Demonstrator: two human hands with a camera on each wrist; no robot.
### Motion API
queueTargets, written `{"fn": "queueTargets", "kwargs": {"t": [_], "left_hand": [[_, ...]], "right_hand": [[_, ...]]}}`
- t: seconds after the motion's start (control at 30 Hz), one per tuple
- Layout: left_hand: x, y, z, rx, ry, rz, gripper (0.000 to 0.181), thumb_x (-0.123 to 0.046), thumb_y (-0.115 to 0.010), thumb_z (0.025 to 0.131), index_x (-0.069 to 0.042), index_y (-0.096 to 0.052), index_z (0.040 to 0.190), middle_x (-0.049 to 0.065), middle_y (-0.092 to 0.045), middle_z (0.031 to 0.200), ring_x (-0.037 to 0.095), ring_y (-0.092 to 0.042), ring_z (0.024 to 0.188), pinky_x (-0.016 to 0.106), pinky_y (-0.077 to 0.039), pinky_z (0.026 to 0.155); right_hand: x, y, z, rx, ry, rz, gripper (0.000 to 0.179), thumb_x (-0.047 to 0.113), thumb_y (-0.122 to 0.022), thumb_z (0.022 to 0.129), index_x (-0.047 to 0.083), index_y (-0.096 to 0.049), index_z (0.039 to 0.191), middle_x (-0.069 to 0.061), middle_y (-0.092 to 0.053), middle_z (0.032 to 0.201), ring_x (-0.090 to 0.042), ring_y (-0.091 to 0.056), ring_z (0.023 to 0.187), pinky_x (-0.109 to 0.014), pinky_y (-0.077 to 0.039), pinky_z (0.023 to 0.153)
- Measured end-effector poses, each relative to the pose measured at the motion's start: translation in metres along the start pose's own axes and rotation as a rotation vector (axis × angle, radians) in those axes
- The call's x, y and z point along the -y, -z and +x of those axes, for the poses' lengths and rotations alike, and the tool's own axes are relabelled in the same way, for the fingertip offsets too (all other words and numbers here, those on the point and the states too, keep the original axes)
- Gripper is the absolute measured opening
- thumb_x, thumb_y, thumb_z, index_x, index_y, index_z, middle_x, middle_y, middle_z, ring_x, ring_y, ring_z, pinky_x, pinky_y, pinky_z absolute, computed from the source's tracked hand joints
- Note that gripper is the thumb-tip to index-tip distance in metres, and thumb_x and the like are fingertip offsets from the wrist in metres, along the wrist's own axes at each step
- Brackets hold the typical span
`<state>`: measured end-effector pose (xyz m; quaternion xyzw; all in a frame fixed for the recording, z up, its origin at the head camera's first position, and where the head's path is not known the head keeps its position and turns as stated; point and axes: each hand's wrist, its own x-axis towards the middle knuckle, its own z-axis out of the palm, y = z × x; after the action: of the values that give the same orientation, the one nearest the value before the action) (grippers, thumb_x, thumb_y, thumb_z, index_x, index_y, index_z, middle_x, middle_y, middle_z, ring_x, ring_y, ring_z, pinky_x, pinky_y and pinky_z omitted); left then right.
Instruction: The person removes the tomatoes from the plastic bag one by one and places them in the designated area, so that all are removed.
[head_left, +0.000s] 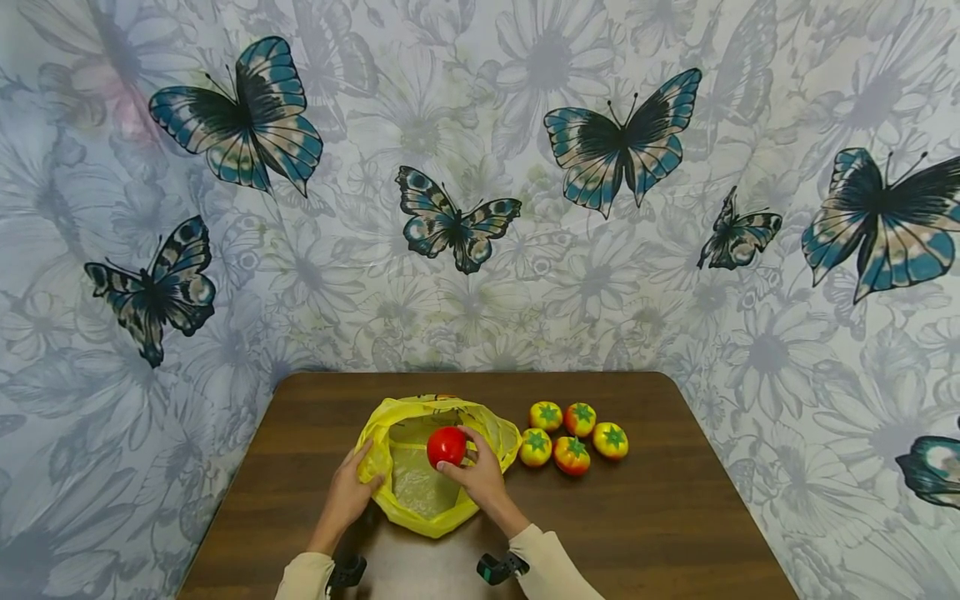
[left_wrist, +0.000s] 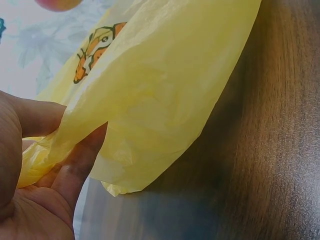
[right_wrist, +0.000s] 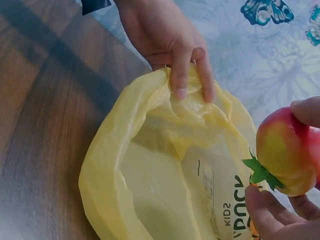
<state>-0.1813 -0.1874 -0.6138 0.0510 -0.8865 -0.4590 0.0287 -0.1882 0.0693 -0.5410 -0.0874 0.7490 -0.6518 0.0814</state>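
Note:
A yellow plastic bag (head_left: 429, 525) stands on the table with its mouth wide apart, facing up. My left hand (head_left: 352, 490) pinches its left rim, thumb on one side of the film and fingers on the other, as the left wrist view shows. Over the mouth of the bag, my right hand (head_left: 483, 473) holds a red tomato (head_left: 446, 447) between thumb and fingers. In the right wrist view that tomato (right_wrist: 285, 155) shows a yellowish side and a green leafy top, turned toward the bag. Dark print marks the inside of the bag.
Several red-and-yellow tomatoes (head_left: 572, 456) with green tops lie in a cluster just right of the bag. The brown wooden table (head_left: 660, 517) ends at a wall (head_left: 465, 325) covered with flowers and butterflies. Each wrist wears a black strapped device (head_left: 501, 568).

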Motion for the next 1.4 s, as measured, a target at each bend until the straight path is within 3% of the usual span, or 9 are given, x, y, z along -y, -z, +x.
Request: {"fn": "queueTargets", "kwargs": {"t": [0.53,0.87,1.23,1.4], "left_hand": [[-0.005,-0.002,0.005,-0.016,-0.013,0.008,0.071,-0.003,-0.07,0.085,-0.002,-0.04,0.149,0.029,-0.036,0.152,0.048,-0.04,0.136,0.06,-0.037,0.108],[-0.004,-0.002,0.008,-0.001,-0.005,0.012,0.071,-0.002,-0.069,0.085,-0.003,-0.039,0.15,0.03,-0.032,0.154,0.049,-0.037,0.138,0.061,-0.035,0.11],[-0.004,-0.003,0.007,-0.021,-0.026,0.005,0.071,-0.002,-0.07,0.084,-0.001,-0.04,0.148,0.031,-0.035,0.152,0.049,-0.04,0.136,0.062,-0.037,0.107],[-0.004,-0.002,0.006,-0.002,-0.015,0.002,0.071,-0.002,-0.069,0.085,-0.002,-0.038,0.15,0.031,-0.033,0.153,0.049,-0.039,0.137,0.061,-0.036,0.108]], "right_hand": [[-0.001,0.016,0.001,-0.032,0.0,0.021,0.069,0.011,-0.074,0.084,0.008,-0.042,0.145,-0.023,-0.042,0.146,-0.037,-0.058,0.114,-0.043,-0.057,0.089],[0.0,0.023,0.0,-0.057,0.01,-0.017,0.067,0.013,-0.075,0.083,0.003,-0.044,0.142,-0.021,-0.052,0.137,-0.035,-0.055,0.118,-0.042,-0.053,0.093],[0.001,0.03,-0.003,-0.034,0.003,0.039,0.067,0.014,-0.073,0.085,0.007,-0.042,0.144,-0.022,-0.043,0.145,-0.034,-0.06,0.116,-0.036,-0.058,0.089],[-0.007,0.032,0.0,-0.057,0.018,0.026,0.067,0.012,-0.073,0.085,0.006,-0.042,0.145,-0.023,-0.044,0.146,-0.038,-0.056,0.12,-0.042,-0.055,0.093]]}}
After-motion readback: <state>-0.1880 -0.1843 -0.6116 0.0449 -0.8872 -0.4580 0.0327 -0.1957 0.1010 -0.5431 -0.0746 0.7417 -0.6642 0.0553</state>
